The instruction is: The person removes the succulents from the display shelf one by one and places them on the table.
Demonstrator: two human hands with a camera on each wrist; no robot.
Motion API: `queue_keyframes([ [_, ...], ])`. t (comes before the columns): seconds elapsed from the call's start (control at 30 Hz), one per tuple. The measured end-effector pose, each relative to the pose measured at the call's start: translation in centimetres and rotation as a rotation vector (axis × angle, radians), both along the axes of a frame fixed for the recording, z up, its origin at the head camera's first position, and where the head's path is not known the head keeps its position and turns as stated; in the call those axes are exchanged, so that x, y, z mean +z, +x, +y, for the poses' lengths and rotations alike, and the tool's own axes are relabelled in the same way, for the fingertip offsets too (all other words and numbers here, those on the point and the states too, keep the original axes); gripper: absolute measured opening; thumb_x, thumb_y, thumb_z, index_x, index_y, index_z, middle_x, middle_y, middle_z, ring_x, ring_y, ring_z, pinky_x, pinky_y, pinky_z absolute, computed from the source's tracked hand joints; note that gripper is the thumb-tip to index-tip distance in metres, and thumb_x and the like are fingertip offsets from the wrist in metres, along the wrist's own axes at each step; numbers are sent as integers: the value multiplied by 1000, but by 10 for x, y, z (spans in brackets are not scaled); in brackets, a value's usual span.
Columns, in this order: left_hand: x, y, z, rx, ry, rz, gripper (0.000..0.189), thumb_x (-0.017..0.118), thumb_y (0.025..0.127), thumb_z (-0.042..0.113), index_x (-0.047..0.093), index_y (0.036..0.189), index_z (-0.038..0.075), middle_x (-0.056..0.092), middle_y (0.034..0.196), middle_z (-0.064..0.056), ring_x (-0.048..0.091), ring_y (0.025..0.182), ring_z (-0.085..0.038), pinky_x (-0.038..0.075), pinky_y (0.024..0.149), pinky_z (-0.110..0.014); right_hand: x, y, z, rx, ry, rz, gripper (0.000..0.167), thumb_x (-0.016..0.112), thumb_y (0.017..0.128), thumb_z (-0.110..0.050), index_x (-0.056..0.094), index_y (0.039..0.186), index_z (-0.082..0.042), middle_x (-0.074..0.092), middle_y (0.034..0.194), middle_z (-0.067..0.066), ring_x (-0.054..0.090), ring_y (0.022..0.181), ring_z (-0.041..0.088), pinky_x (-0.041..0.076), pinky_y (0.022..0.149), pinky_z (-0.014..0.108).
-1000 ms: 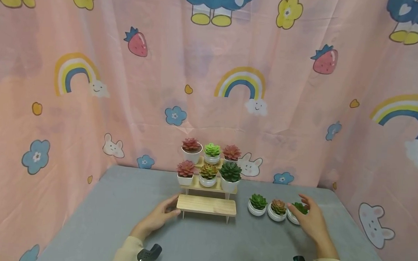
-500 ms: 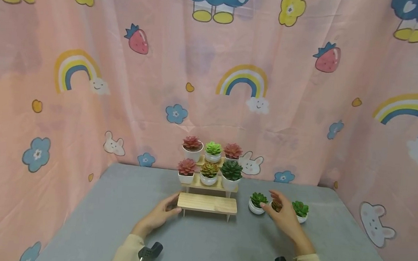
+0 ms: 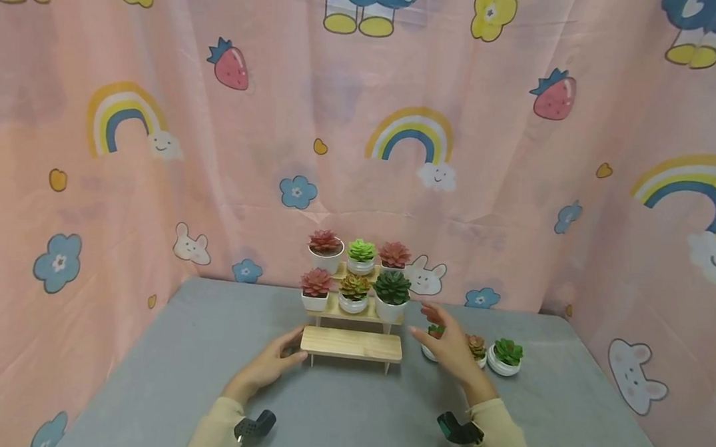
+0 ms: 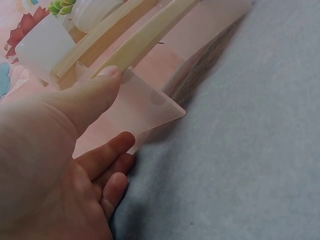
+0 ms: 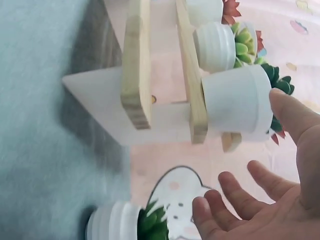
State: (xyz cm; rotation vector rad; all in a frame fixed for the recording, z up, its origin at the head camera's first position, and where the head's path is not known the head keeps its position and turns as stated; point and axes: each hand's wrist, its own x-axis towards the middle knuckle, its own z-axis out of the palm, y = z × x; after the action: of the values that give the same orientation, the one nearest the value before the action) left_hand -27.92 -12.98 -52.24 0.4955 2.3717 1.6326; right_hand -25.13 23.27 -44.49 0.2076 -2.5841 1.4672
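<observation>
A three-tier wooden stand with clear side panels has a bare lowest shelf [image 3: 351,344]. My left hand [image 3: 268,366] is at its left end; in the left wrist view the thumb touches the shelf's end and the loosely bent fingers lie beside the clear panel [image 4: 142,107]. My right hand [image 3: 451,351], fingers spread and holding nothing, hovers right of the stand. In the right wrist view its thumb is close to the potted dark green succulent [image 5: 237,105] on the middle shelf; contact cannot be told. It partly covers a green succulent pot [image 3: 429,352] in the head view.
Red, yellow-green and dark green potted succulents fill the middle and top shelves, including a bright green one [image 3: 361,252]. On the grey table [image 3: 325,415], an orange-brown succulent [image 3: 475,345] and a green succulent [image 3: 508,352] stand at right. A pink patterned curtain [image 3: 265,146] hangs behind.
My right hand has moved left from the rightmost succulent pot, past the orange-brown one, to near the stand. My left hand has stayed at the stand's left end.
</observation>
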Motion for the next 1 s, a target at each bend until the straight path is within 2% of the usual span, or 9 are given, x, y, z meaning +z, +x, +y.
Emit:
queue_keyframes([
  [0.3, -2, 1, -1, 11, -4, -3, 68, 63, 100, 31, 34, 158, 9, 47, 155, -20, 44, 142, -39, 33, 116, -61, 4, -19, -18, 29, -48, -39, 73, 70, 96, -25, 33, 157, -11, 42, 156, 23, 41, 143, 41, 40, 111, 59],
  [0.57, -4, -4, -1, -12, 8, 12, 69, 63, 101, 30, 33, 158, 7, 47, 154, -20, 45, 140, -39, 35, 115, -61, 13, -28, -31, 36, -72, -93, 83, 69, 96, -27, 21, 159, 0, 33, 160, 27, 37, 146, 43, 37, 115, 59],
  [0.87, -3, -2, -2, 15, -2, -22, 69, 64, 100, 33, 34, 158, 11, 47, 155, -18, 44, 142, -38, 33, 117, -60, 16, -37, -37, 46, -70, -75, 80, 69, 97, -24, 25, 157, 2, 37, 157, 28, 39, 144, 44, 38, 114, 59],
  [1.0, -5, -2, -1, 12, -4, -4, 68, 63, 100, 33, 35, 158, 11, 49, 154, -17, 46, 141, -38, 35, 116, -59, 17, -38, -36, 76, -87, -65, 78, 69, 97, -22, 26, 158, 0, 38, 157, 27, 39, 144, 44, 38, 113, 60],
])
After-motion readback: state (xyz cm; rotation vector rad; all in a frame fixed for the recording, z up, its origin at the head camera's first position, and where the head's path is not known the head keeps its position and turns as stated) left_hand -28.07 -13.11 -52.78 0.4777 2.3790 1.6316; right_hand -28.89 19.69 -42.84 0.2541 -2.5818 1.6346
